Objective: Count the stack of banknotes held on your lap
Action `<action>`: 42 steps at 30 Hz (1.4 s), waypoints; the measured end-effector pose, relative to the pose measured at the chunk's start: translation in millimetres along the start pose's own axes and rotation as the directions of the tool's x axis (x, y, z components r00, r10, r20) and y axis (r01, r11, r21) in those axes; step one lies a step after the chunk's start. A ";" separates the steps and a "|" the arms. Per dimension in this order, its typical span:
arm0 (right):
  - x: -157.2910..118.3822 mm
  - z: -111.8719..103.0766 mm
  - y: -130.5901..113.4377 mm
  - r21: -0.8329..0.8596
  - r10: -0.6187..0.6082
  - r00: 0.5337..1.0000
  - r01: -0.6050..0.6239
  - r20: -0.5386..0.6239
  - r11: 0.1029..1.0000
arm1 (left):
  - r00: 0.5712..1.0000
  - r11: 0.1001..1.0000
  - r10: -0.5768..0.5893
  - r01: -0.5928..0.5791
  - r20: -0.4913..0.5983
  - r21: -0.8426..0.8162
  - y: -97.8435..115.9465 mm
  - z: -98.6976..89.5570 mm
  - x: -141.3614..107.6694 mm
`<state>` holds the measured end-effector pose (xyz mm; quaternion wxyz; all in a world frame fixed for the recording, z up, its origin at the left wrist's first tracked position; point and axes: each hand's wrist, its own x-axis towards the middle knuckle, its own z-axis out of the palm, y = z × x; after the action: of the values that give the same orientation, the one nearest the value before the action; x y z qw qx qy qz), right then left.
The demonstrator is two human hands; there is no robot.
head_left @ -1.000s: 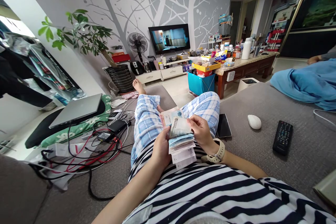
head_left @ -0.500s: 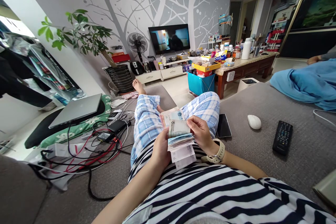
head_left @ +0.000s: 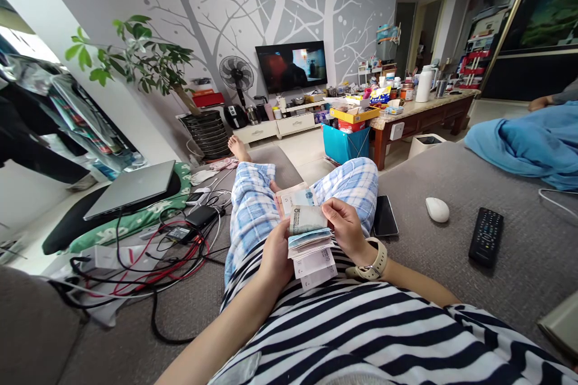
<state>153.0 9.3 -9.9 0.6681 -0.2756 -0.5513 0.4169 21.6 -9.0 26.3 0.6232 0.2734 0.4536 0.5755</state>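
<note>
Your left hand [head_left: 276, 252] has its grip closed around a fanned stack of banknotes [head_left: 311, 246], held over your lap just near of your knees. Your right hand [head_left: 347, 228] pinches the top note [head_left: 307, 219] at its right edge between thumb and fingers, folding it up from the stack. A dark phone [head_left: 385, 215] lies on the sofa just right of your leg, with a white mouse [head_left: 438, 209] and a black remote [head_left: 486, 237] farther right.

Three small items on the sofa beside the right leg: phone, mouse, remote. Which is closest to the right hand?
The phone: black, flat against the plaid trouser leg, just past the right hand. The white mouse and the remote lie farther out.
</note>
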 end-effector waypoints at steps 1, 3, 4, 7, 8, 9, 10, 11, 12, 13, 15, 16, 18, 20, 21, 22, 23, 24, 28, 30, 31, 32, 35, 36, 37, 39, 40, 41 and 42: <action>0.0 0.0 -0.2 0.006 0.000 1.000 0.000 0.002 1.000 | 1.000 1.000 0.006 -0.006 0.006 -0.002 0.3 0.0 -0.6; 0.1 -0.3 -0.5 0.023 -0.003 1.000 0.003 0.006 1.000 | 1.000 1.000 0.020 -0.020 0.016 -0.001 0.8 -0.3 -1.9; 0.1 -0.4 -0.7 0.031 -0.008 1.000 0.008 0.008 0.999 | 0.999 1.000 0.029 -0.029 0.020 0.002 0.9 -0.6 -2.4; 0.1 -0.8 -0.7 0.051 -0.030 0.999 0.029 0.019 0.998 | 0.998 0.999 0.039 -0.039 0.040 0.006 0.0 -2.4 -1.4; -0.1 -0.8 -0.7 0.060 -0.035 0.999 0.034 0.022 0.998 | 0.999 1.000 0.028 -0.028 0.044 -0.004 -0.7 -3.3 -0.4; -0.3 -0.7 -0.6 0.072 -0.033 0.999 0.031 0.028 0.997 | 0.999 1.000 0.010 -0.009 0.042 -0.017 -1.4 -4.1 0.8; -0.7 -0.6 -0.5 0.087 -0.024 0.999 0.021 0.041 0.996 | 0.999 0.999 -0.010 0.011 0.033 -0.031 -2.1 -4.9 2.1; -1.1 -0.4 -0.5 0.103 -0.012 0.998 0.007 0.057 0.995 | 0.999 0.999 -0.028 0.029 0.025 -0.044 -2.8 -5.4 3.1; -1.5 -0.2 -0.5 0.119 0.000 0.997 -0.008 0.073 0.993 | 0.999 0.998 -0.039 0.040 0.018 -0.054 -3.2 -5.6 3.9; -1.9 0.0 -0.6 0.132 0.010 0.996 -0.022 0.090 0.991 | 0.999 0.997 -0.042 0.043 0.014 -0.060 -3.5 -5.5 4.2; -2.4 0.3 -0.9 0.147 0.021 0.994 -0.036 0.106 0.988 | 0.999 0.997 -0.037 0.039 0.026 -0.065 -3.4 -4.7 4.0; -2.3 0.4 -1.0 0.145 0.019 0.995 -0.033 0.097 0.989 | 0.999 0.997 -0.033 0.036 0.035 -0.065 -3.2 -4.2 3.7; -1.3 0.3 -1.0 0.120 0.008 0.999 -0.015 0.054 0.993 | 0.998 0.998 -0.025 0.028 0.049 -0.056 -2.8 -3.8 3.2; 0.6 0.0 -0.1 0.078 -0.005 1.000 0.005 -0.006 0.997 | 0.998 0.999 -0.014 0.016 0.057 -0.039 -2.9 -4.9 3.9; 1.8 -0.3 0.9 0.057 -0.004 0.999 0.005 -0.035 0.998 | 0.998 0.999 -0.003 0.005 0.056 -0.033 -3.2 -6.1 4.7; 3.0 -0.5 2.2 0.039 0.006 0.998 -0.004 -0.061 0.999 | 0.998 1.000 0.005 -0.003 0.057 -0.028 -3.7 -7.5 5.7; 4.2 -0.8 3.7 0.028 0.022 0.996 -0.020 -0.083 0.999 | 0.998 1.000 0.012 -0.010 0.062 -0.024 -4.3 -9.0 6.9; 5.3 -1.1 5.4 0.021 0.042 0.994 -0.040 -0.101 0.999 | 0.997 1.000 0.018 -0.017 0.071 -0.023 -5.0 -10.3 7.9; 7.5 -2.0 11.1 0.022 0.109 0.984 -0.106 -0.141 0.994 | 0.994 1.000 0.013 -0.012 0.105 -0.005 -6.4 -12.5 9.4; 7.4 -2.2 12.2 0.011 0.111 0.984 -0.110 -0.136 0.994 | 0.994 1.000 0.001 -0.001 0.107 0.002 -6.5 -11.6 8.5; 7.2 -2.3 12.2 0.000 0.102 0.986 -0.103 -0.130 0.995 | 0.994 1.000 0.000 0.000 0.111 -0.001 -6.5 -11.1 7.9; 6.9 -2.4 12.1 -0.011 0.091 0.988 -0.093 -0.122 0.996 | 0.993 1.000 0.004 -0.003 0.117 -0.010 -6.6 -10.6 7.4; 6.1 -2.8 10.9 -0.045 0.070 0.991 -0.076 -0.114 0.996 | 0.992 0.999 0.020 -0.016 0.123 -0.032 -6.8 -9.9 6.4; 6.0 -2.8 10.5 -0.052 0.070 0.990 -0.076 -0.119 0.996 | 0.994 0.999 0.016 -0.012 0.113 -0.034 -6.7 -9.8 6.2; 5.9 -2.7 10.1 -0.058 0.068 0.990 -0.076 -0.122 0.995 | 0.995 0.999 0.006 -0.003 0.097 -0.032 -6.4 -9.6 5.9; 5.5 -2.5 9.4 -0.058 0.058 0.991 -0.066 -0.122 0.996 | 0.998 0.999 -0.029 0.031 0.054 -0.032 -5.6 -8.7 5.1; 5.3 -2.4 9.0 -0.054 0.051 0.992 -0.058 -0.117 0.997 | 0.998 0.998 -0.047 0.048 0.032 -0.035 -5.1 -7.9 4.7; 4.9 -2.3 8.6 -0.049 0.042 0.993 -0.047 -0.108 0.998 | 0.998 0.997 -0.060 0.061 0.015 -0.041 -4.6 -6.9 4.1; 4.4 -2.1 7.9 -0.045 0.031 0.995 -0.035 -0.097 0.998 | 0.998 0.997 -0.065 0.066 0.004 -0.052 -4.2 -5.8 3.6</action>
<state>153.3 17.2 -14.8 0.6803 -0.3199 -0.5234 0.4012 18.2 -7.4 19.3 0.6492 0.2429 0.4464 0.5660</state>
